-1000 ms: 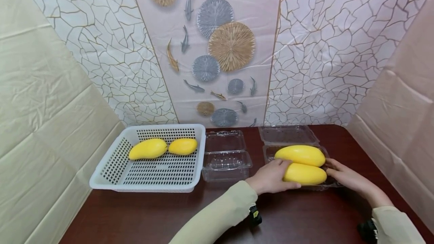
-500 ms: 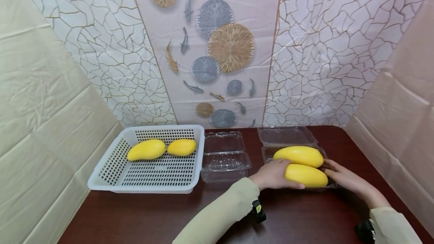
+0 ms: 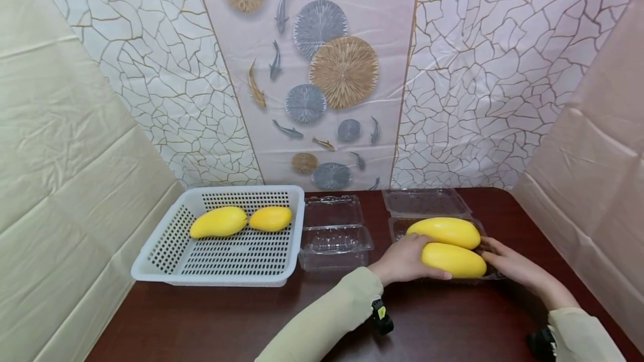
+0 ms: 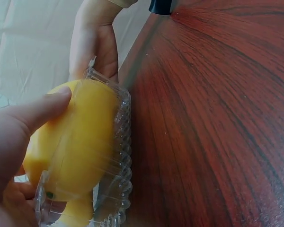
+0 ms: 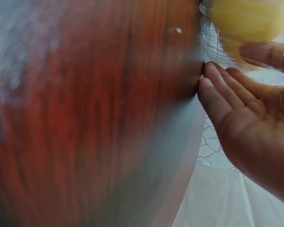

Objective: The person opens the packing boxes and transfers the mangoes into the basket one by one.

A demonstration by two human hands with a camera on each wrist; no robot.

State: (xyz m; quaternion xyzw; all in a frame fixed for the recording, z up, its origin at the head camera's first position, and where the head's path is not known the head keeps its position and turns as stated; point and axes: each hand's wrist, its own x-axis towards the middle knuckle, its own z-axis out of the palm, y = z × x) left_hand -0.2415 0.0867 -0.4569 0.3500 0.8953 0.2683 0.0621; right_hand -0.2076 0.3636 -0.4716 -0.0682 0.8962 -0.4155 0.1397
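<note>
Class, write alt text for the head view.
Two hands, left hand and right hand, touch two yellow mangoes in a clear clamshell box on a dark table; a white basket holds two more.

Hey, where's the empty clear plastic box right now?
In the head view the empty clear box sits open mid-table, just right of the white basket and left of the left hand and the box with two mangoes.
</note>
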